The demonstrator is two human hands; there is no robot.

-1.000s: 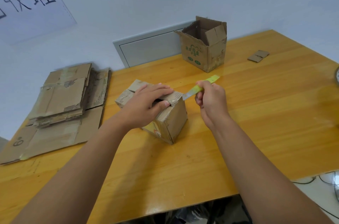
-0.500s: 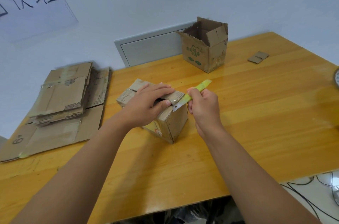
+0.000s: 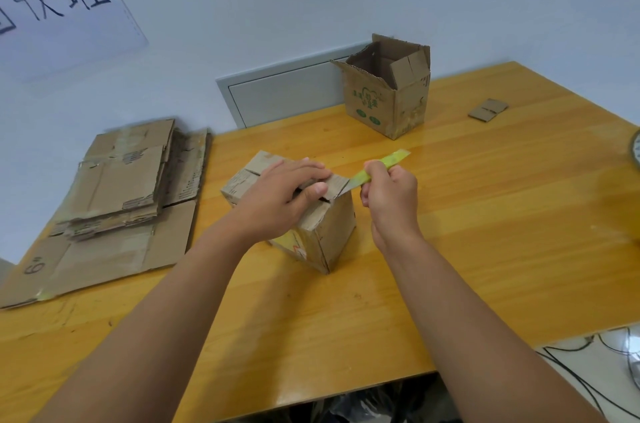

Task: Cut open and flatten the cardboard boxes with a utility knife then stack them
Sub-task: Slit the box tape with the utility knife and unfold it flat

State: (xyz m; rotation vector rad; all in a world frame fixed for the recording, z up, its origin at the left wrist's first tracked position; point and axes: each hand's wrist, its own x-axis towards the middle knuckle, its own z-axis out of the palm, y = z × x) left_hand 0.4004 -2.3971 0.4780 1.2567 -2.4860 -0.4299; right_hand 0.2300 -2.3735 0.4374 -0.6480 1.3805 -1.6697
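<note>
the bench [image 3: 450, 249] carries everything: a stack [image 3: 114, 194] of flattened cardboard at its left end, an open box [image 3: 384, 100] upright near the wall, and nearer the person a small closed box [image 3: 311, 225], the one being worked on, with a cardboard scrap [image 3: 487, 109] far right. the left hand [image 3: 280, 201] lies over the small box's top, fingers curled round the flap edge and thumb pressing it down. the right hand [image 3: 388, 197] grips a yellow-green knife [image 3: 377, 170], fingers wrapped tight round the handle, blade angled down-left into the box's top right corner. the risk, as i judge it, is the blade pointing toward the left thumb close by: a sudden slip through tape could carry it into that hand. the light box could also skid or tip if the left hand's pressure eases. both forearms reach forward, wrists bent slightly inward toward the box.
</note>
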